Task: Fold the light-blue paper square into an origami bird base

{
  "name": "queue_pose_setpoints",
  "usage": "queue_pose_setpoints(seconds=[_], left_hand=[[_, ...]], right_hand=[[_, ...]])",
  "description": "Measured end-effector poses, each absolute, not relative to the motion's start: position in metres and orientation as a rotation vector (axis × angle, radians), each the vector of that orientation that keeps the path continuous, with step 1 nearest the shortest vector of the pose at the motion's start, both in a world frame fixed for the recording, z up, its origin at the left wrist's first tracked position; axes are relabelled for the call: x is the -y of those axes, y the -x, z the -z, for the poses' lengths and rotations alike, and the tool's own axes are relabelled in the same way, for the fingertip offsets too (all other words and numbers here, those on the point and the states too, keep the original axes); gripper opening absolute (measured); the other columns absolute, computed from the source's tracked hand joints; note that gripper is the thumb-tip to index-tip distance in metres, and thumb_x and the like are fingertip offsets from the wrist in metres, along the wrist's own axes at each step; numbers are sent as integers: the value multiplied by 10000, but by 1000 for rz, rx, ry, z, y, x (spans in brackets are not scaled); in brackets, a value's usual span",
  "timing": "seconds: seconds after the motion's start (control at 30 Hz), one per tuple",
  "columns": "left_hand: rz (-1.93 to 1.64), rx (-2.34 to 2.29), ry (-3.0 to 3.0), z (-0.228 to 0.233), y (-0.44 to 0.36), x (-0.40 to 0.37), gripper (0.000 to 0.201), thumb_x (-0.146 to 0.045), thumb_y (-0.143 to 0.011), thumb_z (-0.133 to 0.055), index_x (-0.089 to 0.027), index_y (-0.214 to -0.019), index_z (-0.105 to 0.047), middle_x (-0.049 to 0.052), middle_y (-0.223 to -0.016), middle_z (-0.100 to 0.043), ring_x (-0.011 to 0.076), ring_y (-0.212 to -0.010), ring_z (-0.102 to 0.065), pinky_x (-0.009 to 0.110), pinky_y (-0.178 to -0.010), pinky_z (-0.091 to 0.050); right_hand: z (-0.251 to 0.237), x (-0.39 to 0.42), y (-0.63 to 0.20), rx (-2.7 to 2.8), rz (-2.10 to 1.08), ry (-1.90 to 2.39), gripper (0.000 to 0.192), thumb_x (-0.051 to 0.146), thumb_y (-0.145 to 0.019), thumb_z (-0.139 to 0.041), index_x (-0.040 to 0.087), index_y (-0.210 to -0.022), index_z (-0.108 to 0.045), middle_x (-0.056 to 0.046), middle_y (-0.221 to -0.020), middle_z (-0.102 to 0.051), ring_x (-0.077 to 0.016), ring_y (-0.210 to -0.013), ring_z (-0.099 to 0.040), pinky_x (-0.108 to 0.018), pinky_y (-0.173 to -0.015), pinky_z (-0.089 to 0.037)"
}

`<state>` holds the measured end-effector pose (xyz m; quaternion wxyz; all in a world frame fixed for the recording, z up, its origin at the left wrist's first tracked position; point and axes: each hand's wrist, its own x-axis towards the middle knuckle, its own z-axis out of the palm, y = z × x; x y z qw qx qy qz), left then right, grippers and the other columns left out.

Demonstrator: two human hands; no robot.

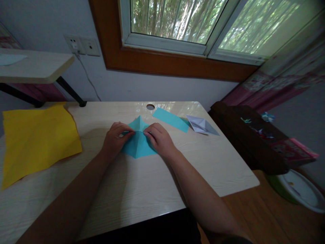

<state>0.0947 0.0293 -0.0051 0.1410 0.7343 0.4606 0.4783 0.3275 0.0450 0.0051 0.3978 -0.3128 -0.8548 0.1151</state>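
Observation:
A partly folded teal paper [137,144] lies on the light wooden table [142,183], with a peak pointing away from me. My left hand [116,137] presses its left side, fingertips on a fold near the middle. My right hand [159,138] covers its right side, fingers pinching the fold near the centre. Both hands meet just below the peak.
A large yellow sheet [35,140] lies at the table's left. A teal strip [171,119] and a folded white paper [201,125] lie behind my right hand. A cable hole [150,106] is near the far edge. A dark box [256,139] stands to the right.

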Motion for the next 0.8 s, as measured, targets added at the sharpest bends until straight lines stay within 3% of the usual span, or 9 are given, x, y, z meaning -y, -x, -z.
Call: queue_pose_setpoints(seconds=[0.17, 0.37, 0.8], left_hand=[[-1336, -1329, -2165, 7, -97, -26, 124, -349, -917, -674, -265, -973, -746, 29, -972, -759, 233, -1028, -674, 448, -1090, -457], [-1398, -1291, -2266, 5, -101, -23, 129, -348, -942, -657, -257, -979, -740, 35, -937, -752, 227, -1018, -673, 397, -983, -513], [-1470, -1290, -2326, 1, -110, -18, 106, -311, -958, -638, -253, -933, -723, 38, -896, -734, 218, -944, -654, 388, -875, -531]], right_hand=[[-7, -43, -326, 2165, -320, 794, 205, 299, -1045, -482, 211, -1050, -668, -89, -977, -668, -200, -926, -622, -359, -843, -528], [-7, -40, -324, 2159, -337, 752, 237, 278, -1044, -484, 201, -1148, -682, -96, -1006, -675, -196, -940, -640, -353, -841, -547], [-8, -36, -319, 2122, -278, 741, 182, 290, -1023, -539, 219, -1048, -705, -92, -984, -684, -204, -940, -643, -372, -842, -557]])
